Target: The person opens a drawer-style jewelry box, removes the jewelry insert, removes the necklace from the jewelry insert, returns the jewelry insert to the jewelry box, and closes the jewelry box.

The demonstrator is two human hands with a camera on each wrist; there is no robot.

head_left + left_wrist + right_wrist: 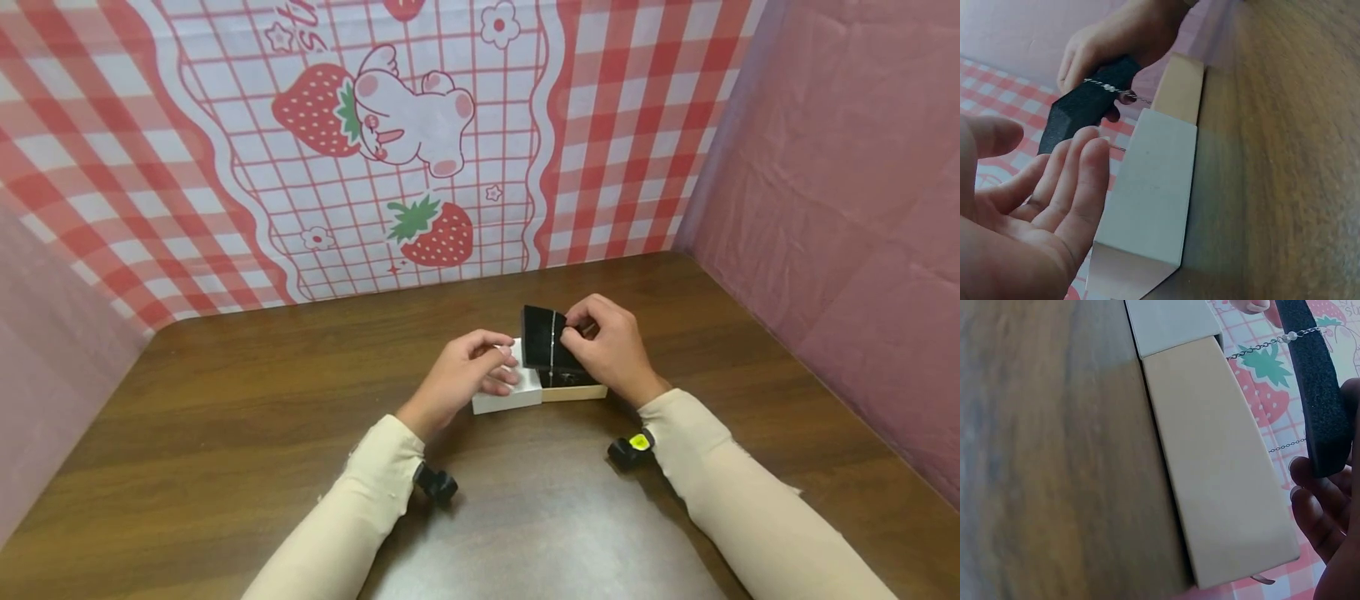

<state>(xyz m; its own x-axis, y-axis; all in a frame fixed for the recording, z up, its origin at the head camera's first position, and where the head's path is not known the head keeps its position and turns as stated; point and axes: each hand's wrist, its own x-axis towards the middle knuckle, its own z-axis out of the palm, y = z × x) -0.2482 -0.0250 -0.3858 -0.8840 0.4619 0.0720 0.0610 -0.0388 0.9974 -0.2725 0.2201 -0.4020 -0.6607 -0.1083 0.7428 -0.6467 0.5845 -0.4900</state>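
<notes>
My right hand (615,346) grips the edge of a black foam pad (537,333) and holds it tilted above a jewelry box. A thin silver chain (553,337) with a small bead crosses the pad; both its strands lead down toward the box in the right wrist view. The cream drawer (1222,462) sticks out of the white box sleeve (1147,181), and something dark lies inside it. Beside the sleeve, my left hand (457,375) has its fingers loosely bent and holds nothing; its fingertips are close to the foam and one strand.
The box lies on a brown wood-grain table (262,467). Behind it hangs a red checked cloth (615,125) with strawberries, and a pink cloth (832,208) hangs at the right. A small ribbon end (1263,580) shows at the drawer's end.
</notes>
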